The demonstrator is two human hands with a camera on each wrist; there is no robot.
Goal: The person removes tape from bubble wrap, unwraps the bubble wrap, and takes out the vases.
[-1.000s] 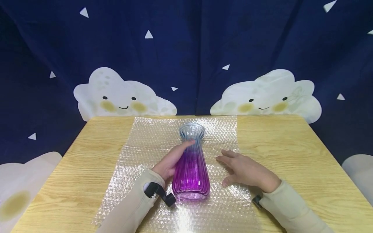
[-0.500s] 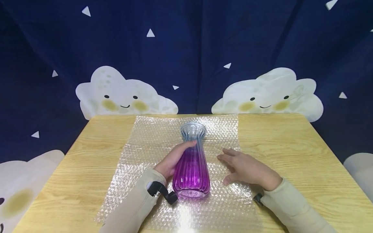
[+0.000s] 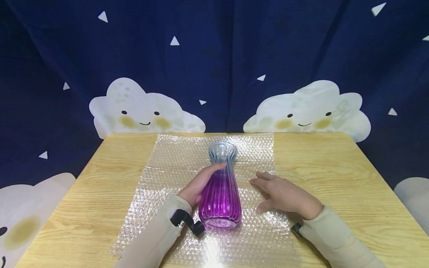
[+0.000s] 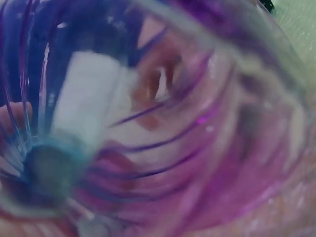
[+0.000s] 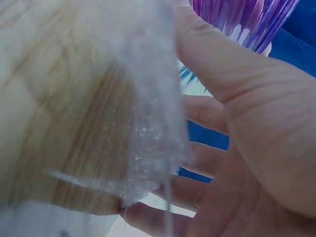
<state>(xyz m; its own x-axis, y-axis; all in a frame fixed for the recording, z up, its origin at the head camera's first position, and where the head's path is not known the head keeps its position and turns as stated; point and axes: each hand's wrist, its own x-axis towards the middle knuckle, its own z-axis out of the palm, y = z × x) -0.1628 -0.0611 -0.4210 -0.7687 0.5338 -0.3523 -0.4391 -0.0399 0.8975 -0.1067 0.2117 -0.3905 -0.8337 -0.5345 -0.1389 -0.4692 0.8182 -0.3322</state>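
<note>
A ribbed glass vase (image 3: 221, 190), purple at the base and fading to clear blue at the neck, lies over the bubble wrap (image 3: 161, 160) with its mouth pointing away. My left hand (image 3: 199, 185) grips its left side, thumb over the neck; the fingers below are mostly hidden in the head view. Purple glass (image 4: 207, 163) fills the left wrist view, blurred. To the right, my right hand (image 3: 283, 195) hovers at or rests on the wrap's right part, fingers spread and apart from the vase. The wrap's edge (image 5: 153, 148) runs close to those fingers; contact is unclear.
Beneath the wrap is a wooden table (image 3: 335, 167), bare wood showing on both sides. A dark blue curtain (image 3: 214, 56) with printed clouds and triangles hangs right behind its far edge. A black strap mount (image 3: 187, 221) sits on the left wrist.
Both hands and the vase hold nearly the same positions. The whole head view shifts only slightly.
</note>
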